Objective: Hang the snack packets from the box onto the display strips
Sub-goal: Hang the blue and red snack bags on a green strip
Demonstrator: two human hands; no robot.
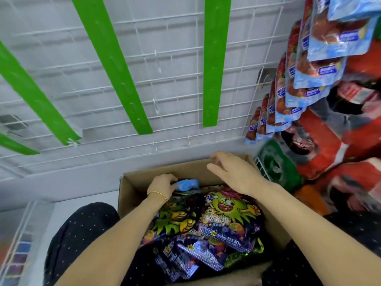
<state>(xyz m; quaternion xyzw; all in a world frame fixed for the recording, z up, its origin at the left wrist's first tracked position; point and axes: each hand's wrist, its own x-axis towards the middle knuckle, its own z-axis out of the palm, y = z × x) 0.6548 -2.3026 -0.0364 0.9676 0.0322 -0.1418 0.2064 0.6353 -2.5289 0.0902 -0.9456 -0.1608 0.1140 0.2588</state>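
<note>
Both your hands are in the snack box.

Your left hand (162, 185) grips a blue packet (186, 184) at the cardboard box's (127, 187) 11 o'clock corner; your right hand (234, 172) hovers open and empty at 1 o'clock. Purple packets (216, 226) fill the box (green display strips (115, 65) hang bare at 12 o'clock).

I am in a shop: a white wire rack (165, 79) holds green display strips (214, 58), and hanging snack bags (321, 65) fill the side.
</note>
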